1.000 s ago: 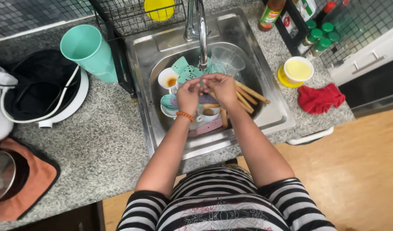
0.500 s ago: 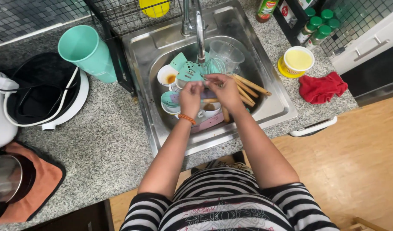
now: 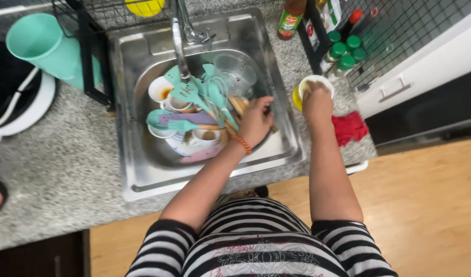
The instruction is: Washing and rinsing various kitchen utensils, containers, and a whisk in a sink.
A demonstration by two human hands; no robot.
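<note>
Two hands: both belong to one person in a striped shirt, seen from above at a kitchen sink.
Left hand (image 3: 255, 120): reaches into the sink, fingers curled down onto the wooden handles; an orange band sits on the wrist. Whether it grips a handle or only rests on them cannot be told.
Right hand (image 3: 317, 102): out over the counter to the right of the sink, fingers bent down into the tub; what the fingertips pinch, if anything, is hidden.
Tub (image 3: 313, 80): small, round, white-rimmed with yellow beneath, standing on the counter just beside the sink's right edge.
Wooden handles (image 3: 237, 105): several lying together in the right part of the basin, under the left hand's fingers.
Sink (image 3: 143, 174): steel, crowded with dishes.
Utensils (image 3: 194, 95): teal spatulas and a whisk piled in the middle, under the tap (image 3: 180, 41).
Cups (image 3: 160, 90): white, one with brown liquid, at the left of the basin.
Clear jug (image 3: 236, 72): at the back of the basin.
Red cloth (image 3: 349, 127): on the counter, just right of the right forearm.
Spice jars (image 3: 345, 48): green-lidded, in a rack behind the tub.
Teal cup (image 3: 38, 43): lying tilted on the counter, left of the sink.
</note>
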